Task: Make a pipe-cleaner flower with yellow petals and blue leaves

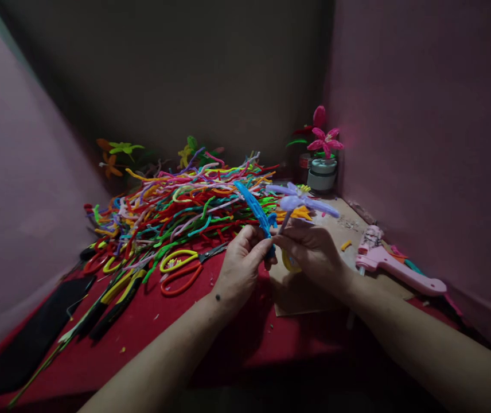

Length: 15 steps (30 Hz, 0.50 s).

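Observation:
My left hand (249,258) is closed on a blue pipe-cleaner leaf (252,203), whose long blade points up and to the left. In my right hand (314,252), the fingers pinch the stem of a lavender pipe-cleaner flower (295,202) with yellow tips at its centre. The flower faces up, above the right knuckles. Both hands meet over the near edge of a tan board (301,298), fingertips close together. Where the blue leaf's lower end and the flower stem come together is partly hidden by the fingers.
A heap of coloured pipe cleaners (194,201) spreads behind my hands. Red-and-yellow scissors (185,272), pliers (116,301) and a black strip (34,332) lie leftward on the red cloth (159,332). A pink glue gun (396,269) rests at right; a pink flower (325,141) stands behind.

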{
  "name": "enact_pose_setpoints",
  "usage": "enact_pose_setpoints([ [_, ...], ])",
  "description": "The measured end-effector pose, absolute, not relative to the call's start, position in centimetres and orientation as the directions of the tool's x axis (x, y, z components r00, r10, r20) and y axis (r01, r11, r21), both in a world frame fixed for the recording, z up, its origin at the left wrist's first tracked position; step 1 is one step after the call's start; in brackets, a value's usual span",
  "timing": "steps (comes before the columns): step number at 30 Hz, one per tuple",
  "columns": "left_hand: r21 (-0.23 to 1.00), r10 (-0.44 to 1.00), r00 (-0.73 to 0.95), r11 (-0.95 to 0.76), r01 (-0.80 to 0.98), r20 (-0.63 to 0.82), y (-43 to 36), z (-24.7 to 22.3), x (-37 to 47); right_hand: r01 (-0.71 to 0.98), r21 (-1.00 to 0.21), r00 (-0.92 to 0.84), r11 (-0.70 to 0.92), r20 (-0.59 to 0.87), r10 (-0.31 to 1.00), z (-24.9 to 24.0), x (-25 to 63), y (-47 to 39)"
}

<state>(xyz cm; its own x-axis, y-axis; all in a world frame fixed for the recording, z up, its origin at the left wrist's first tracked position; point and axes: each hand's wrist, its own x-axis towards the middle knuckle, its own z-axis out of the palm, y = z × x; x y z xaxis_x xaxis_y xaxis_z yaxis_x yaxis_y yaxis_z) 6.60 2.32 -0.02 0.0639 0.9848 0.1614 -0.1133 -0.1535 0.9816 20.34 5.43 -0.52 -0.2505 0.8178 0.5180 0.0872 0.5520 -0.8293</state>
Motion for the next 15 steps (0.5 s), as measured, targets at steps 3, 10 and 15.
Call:
enact_pose_setpoints([
  [3,0.981,0.985,0.046,-0.162,-0.102,0.167,2.4,0.1,6.5,0.082,-0.818,-0.289,0.569,0.527,0.799,0.0,20.5,5.3],
  [10,0.979,0.987,0.009,-0.161,-0.123,0.163,2.4,0.3,6.4,-0.051,-0.881,-0.355,0.471,0.456,0.816,0.3,20.9,5.5],
  [15,0.981,0.989,-0.014,-0.147,-0.126,0.146,2.4,0.3,6.3,-0.267,-0.936,-0.314,0.229,0.309,0.898,-0.2,20.5,6.2],
])
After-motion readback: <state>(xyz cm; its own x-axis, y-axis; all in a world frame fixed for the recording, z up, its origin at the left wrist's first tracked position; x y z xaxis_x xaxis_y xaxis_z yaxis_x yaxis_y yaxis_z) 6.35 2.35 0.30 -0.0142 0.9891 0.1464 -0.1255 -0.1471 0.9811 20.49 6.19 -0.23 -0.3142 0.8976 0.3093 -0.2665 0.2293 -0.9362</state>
